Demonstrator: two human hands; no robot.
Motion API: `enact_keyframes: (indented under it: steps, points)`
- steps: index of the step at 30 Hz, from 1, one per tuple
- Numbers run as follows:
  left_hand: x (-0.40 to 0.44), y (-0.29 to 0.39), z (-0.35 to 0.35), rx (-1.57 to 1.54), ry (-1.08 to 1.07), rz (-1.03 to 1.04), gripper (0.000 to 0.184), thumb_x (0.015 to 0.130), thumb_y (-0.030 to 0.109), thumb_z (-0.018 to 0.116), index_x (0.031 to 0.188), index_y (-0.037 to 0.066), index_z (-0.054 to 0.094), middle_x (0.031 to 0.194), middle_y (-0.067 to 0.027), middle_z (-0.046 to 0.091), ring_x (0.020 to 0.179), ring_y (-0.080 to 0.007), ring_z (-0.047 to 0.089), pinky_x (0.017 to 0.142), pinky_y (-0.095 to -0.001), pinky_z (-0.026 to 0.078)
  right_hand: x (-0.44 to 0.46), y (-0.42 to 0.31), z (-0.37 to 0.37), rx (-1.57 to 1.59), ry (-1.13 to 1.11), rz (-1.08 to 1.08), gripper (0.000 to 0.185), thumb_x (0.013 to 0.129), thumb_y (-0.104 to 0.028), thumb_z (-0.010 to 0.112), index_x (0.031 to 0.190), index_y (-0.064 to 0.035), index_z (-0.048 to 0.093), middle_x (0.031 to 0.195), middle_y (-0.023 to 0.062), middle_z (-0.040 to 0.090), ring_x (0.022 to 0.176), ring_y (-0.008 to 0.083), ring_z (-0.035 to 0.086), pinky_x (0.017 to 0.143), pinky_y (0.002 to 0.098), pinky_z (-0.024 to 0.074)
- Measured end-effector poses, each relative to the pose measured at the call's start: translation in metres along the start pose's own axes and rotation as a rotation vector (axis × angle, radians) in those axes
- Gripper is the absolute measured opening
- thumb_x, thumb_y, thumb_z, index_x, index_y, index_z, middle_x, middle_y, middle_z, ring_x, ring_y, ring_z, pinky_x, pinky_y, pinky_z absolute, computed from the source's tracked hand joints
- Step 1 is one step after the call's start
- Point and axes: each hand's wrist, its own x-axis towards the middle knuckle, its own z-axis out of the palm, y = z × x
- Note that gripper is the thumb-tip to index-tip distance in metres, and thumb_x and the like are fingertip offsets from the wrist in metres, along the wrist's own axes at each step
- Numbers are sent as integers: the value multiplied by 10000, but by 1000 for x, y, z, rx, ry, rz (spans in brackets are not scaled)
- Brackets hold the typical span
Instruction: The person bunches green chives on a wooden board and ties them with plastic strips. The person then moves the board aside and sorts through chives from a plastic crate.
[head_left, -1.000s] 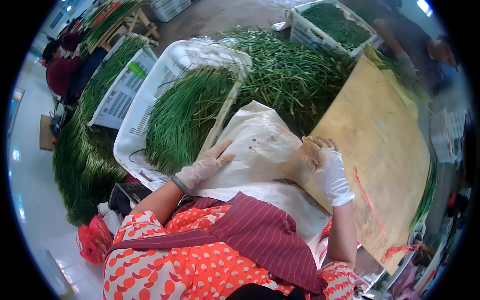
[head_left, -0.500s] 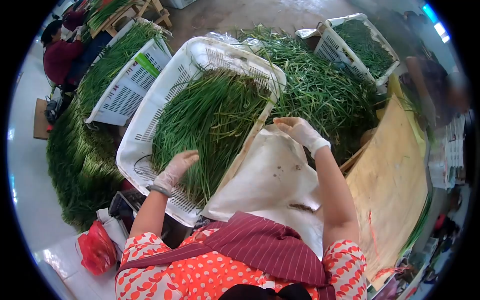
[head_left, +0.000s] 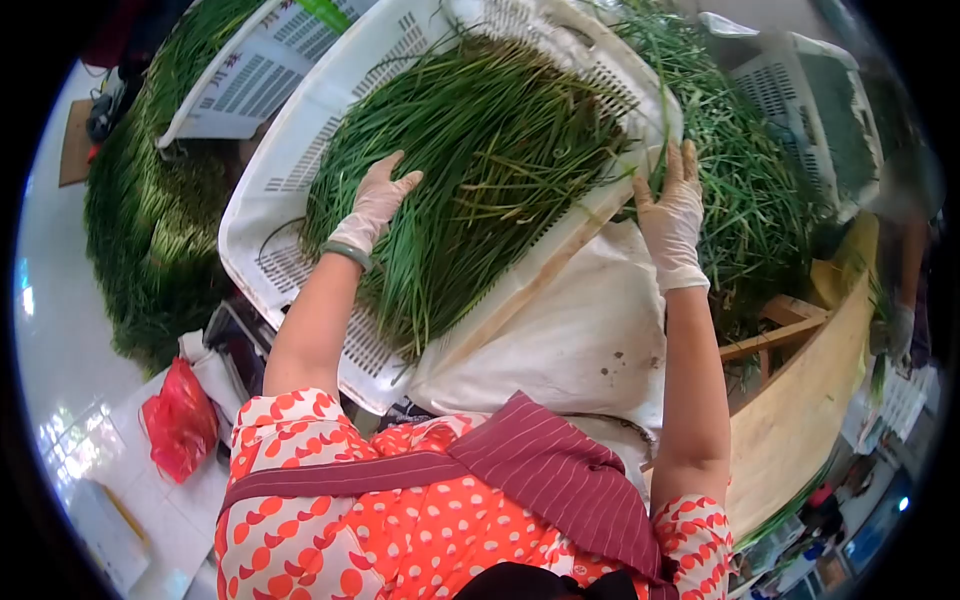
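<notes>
A large white plastic crate [head_left: 255,205] stands in front of me, heaped with long green chives [head_left: 470,170]. Over the left part of the heap is my left hand [head_left: 378,203], in a pale thin glove. Its thumb and fingers are apart and hold nothing; whether they touch the leaves is hard to tell. My right hand [head_left: 672,222], gloved too, is at the crate's right rim with thumb and fingers spread. Behind its fingertips lies a loose pile of chives [head_left: 750,195]. A whitish sheet [head_left: 570,320] slopes from the crate's near right side toward my body.
Another white crate [head_left: 250,85] of greens stands at upper left, above a big stack of chives [head_left: 140,250]. A third crate [head_left: 800,110] is at upper right. A wooden board [head_left: 790,430] leans at right, near another person's arm [head_left: 912,260]. A red plastic bag [head_left: 180,420] lies left.
My left hand has reached farther up over the chives. The right hand has moved forward along the rim, its fingers opening from a bent pose. My view has tilted down.
</notes>
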Motion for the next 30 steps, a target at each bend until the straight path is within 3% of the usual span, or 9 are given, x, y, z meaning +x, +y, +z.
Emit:
enact_keyframes:
  steps: [2, 5, 8, 11, 15, 17, 21, 22, 30]
  points:
    - [-25, -30, -1, -32, 55, -71, 705, 782, 366, 672, 1312, -20, 412, 1330, -222, 431, 1238, -332, 407, 1035, -374, 317, -3, -22, 14, -157, -86, -18, 791, 755, -304, 683, 1420, -166, 278, 1469, 141, 246, 1296, 328, 317, 1038, 444, 274]
    - [-87, -75, 5, -24, 92, -279, 845, 750, 424, 692, 1347, -53, 330, 1350, -268, 377, 1260, -361, 365, 1047, -386, 299, -7, -41, 33, -271, -135, 10, 839, 753, -332, 680, 1440, -186, 222, 1500, 107, 169, 1322, 316, 266, 1048, 468, 223]
    - [-152, -97, 39, 222, -140, -497, 1127, 650, 517, 738, 1409, -43, 121, 1410, -288, 247, 1296, -408, 279, 1072, -403, 257, -9, -56, 43, -262, -91, -34, 850, 753, -332, 673, 1447, -194, 202, 1507, 113, 133, 1325, 310, 248, 1050, 468, 203]
    - [-185, -65, 73, 417, -390, -629, 1307, 564, 537, 786, 1419, -22, -30, 1444, -272, 168, 1327, -430, 200, 1083, -426, 237, -22, -81, 51, -227, -72, -45, 836, 754, -313, 667, 1444, -191, 211, 1500, 136, 147, 1317, 326, 259, 1052, 471, 202]
    - [-179, -61, 93, 459, -256, -723, 1339, 534, 502, 817, 1414, -25, -42, 1446, -259, 169, 1333, -426, 185, 1074, -436, 255, -54, -92, 74, -79, -43, -132, 759, 782, -256, 643, 1432, -218, 253, 1500, 96, 174, 1309, 320, 287, 1059, 459, 213]
    - [-178, -66, 93, 415, -217, -707, 1350, 519, 461, 838, 1412, -26, -49, 1435, -257, 198, 1305, -426, 249, 1052, -426, 298, -64, -90, 77, -138, -133, -135, 767, 759, -273, 652, 1423, -199, 275, 1498, 97, 184, 1308, 290, 299, 1060, 450, 214]
    - [-164, -117, 65, 70, -322, -620, 1214, 515, 413, 846, 1384, -70, 149, 1380, -260, 300, 1251, -375, 360, 1030, -368, 346, -65, -72, 75, -154, -137, -88, 701, 779, -251, 629, 1403, -200, 313, 1487, 81, 215, 1289, 303, 323, 1049, 463, 249]
    - [-161, -122, 62, 114, -293, -591, 1155, 508, 391, 854, 1351, -90, 229, 1339, -270, 357, 1238, -350, 386, 1036, -351, 338, -65, -69, 75, -167, -125, -79, 687, 784, -246, 623, 1398, -202, 319, 1476, 74, 241, 1276, 304, 342, 1040, 463, 268]
    - [-191, -110, 94, 32, -83, -644, 1135, 493, 267, 891, 1348, -82, 231, 1308, -253, 420, 1204, -337, 437, 1032, -336, 344, -71, -59, 78, -155, -72, -128, 665, 772, -213, 643, 1373, -241, 360, 1443, 31, 315, 1248, 269, 385, 1030, 456, 281]
